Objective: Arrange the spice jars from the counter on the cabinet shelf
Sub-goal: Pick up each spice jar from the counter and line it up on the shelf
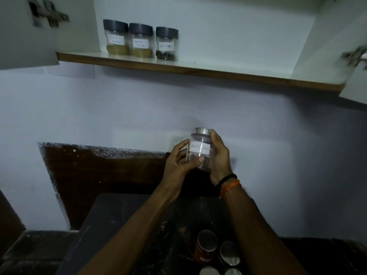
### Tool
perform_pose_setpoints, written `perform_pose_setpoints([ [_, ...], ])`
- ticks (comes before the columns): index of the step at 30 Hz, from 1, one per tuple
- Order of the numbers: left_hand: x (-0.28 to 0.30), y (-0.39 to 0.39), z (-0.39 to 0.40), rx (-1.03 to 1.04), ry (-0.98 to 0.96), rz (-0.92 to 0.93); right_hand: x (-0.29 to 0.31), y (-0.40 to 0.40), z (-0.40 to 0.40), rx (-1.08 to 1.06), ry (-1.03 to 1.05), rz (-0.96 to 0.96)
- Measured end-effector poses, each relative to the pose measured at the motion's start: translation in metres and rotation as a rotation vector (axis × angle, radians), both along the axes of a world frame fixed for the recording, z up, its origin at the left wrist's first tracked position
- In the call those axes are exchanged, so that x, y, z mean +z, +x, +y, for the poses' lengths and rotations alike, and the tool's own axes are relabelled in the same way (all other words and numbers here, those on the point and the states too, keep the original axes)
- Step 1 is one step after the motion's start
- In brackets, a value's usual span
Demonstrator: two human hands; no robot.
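Up at the top of the frame your cabinet shelf (pixel 198 69) runs from the left edge down toward the right, its brown front edge showing, with open white doors at both sides and a metal hinge (pixel 47 13) in the upper left corner. Three dark-lidded jars stand in a row at the shelf's left end, close together: the first jar (pixel 116 37) and the second jar (pixel 141 40) hold a yellowish-brown powder, and the third jar (pixel 166 44) holds something dark; its label seems to read "Black Pepper", though it is blurred. The rest of the shelf to their right is bare board.

Between you and the shelf there is only pale wall. Low in the frame, on the dark counter (pixel 119 225), a jar with red contents (pixel 205 248) stands just beside a silver-lidded jar (pixel 229 253), and two more lids peek in at the bottom edge.

Centre frame, you hold the Black Pepper jar (pixel 200 148) upright in the air, well below the shelf. It is clear, with a silver lid and a white handwritten label facing you. Your left hand (pixel 178 161) curls round its lower side, thumb across the front. Your right hand (pixel 219 155) wraps the other side, a fingertip at the lid; black and orange bands (pixel 228 182) circle that wrist.
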State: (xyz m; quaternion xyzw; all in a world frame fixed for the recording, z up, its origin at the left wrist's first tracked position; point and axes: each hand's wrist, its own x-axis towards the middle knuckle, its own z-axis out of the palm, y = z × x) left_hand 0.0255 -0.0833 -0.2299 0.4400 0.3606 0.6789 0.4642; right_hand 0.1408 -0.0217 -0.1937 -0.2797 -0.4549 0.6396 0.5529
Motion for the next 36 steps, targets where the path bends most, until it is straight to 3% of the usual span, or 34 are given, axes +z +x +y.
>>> perform_pose_setpoints([
  [7,0.053,-0.020,0.022,-0.168,0.070,0.010,0.060,0.004,0.008,0.027,0.058,0.093],
  [21,0.180,-0.054,0.061,-0.181,0.336,0.191,0.179,-0.011,0.040,-0.061,0.366,0.032],
  [36,0.276,-0.072,0.100,-0.162,0.290,0.340,0.242,-0.026,0.070,-0.200,0.561,-0.008],
])
